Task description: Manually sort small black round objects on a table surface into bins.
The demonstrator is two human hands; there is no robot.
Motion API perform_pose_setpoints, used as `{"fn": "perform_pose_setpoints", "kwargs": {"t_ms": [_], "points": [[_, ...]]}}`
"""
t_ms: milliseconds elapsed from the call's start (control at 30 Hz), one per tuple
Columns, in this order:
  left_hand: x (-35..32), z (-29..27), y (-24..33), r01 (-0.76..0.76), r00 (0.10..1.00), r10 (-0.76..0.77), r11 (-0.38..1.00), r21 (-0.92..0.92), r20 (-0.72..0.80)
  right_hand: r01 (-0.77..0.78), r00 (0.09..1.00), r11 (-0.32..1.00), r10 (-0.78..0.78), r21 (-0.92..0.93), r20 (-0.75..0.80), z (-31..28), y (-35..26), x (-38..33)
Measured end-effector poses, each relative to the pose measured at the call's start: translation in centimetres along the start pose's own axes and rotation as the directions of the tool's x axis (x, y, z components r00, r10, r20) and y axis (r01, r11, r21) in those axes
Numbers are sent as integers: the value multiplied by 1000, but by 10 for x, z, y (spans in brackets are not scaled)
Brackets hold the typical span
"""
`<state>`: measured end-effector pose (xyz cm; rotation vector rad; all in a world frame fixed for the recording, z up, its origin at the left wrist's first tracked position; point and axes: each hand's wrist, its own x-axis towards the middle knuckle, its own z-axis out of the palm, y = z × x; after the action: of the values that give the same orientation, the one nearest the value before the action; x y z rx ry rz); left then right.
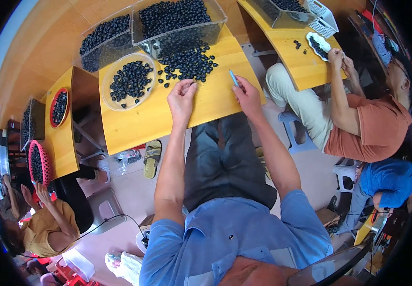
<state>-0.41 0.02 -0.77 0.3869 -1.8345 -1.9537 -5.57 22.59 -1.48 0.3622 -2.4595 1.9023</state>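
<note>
Over the yellow table [215, 102], my left hand [181, 99] is closed in a pinch, with a bit of a small dark round piece at its fingertips. My right hand [249, 99] grips a slim light-blue pen-like tool [233, 77], its tip pointing away from me. Just beyond my left hand spreads a loose heap of dark, shiny, berry-like balls [191, 63]. To its left, a round clear shallow tray [106, 95] holds more of them. Exactly what the balls are, I cannot tell.
Two clear bins [179, 34] [108, 50] full of dark balls stand at the table's far side. At right, a person in a rust shirt [382, 124] works by a white dish [324, 51]. At left, a person in mustard [55, 226] touches a pink basket [46, 162]. A sandal [152, 159] lies below.
</note>
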Motion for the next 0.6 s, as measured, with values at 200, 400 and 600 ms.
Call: {"fn": "perform_pose_setpoints", "kwargs": {"t_ms": [200, 400, 600], "points": [[0, -4, -2, -17, 999, 18, 999, 38, -36, -138, 983, 974, 113, 178, 144, -3, -14, 12], [0, -3, 1, 52, 998, -50, 996, 73, -24, 343, 939, 904, -334, -255, 82, 18, -29, 19], [0, -4, -4, 11, 1000, -10, 998, 63, -13, 380, 915, 804, -400, -458, 56, 33, -30, 14]]}}
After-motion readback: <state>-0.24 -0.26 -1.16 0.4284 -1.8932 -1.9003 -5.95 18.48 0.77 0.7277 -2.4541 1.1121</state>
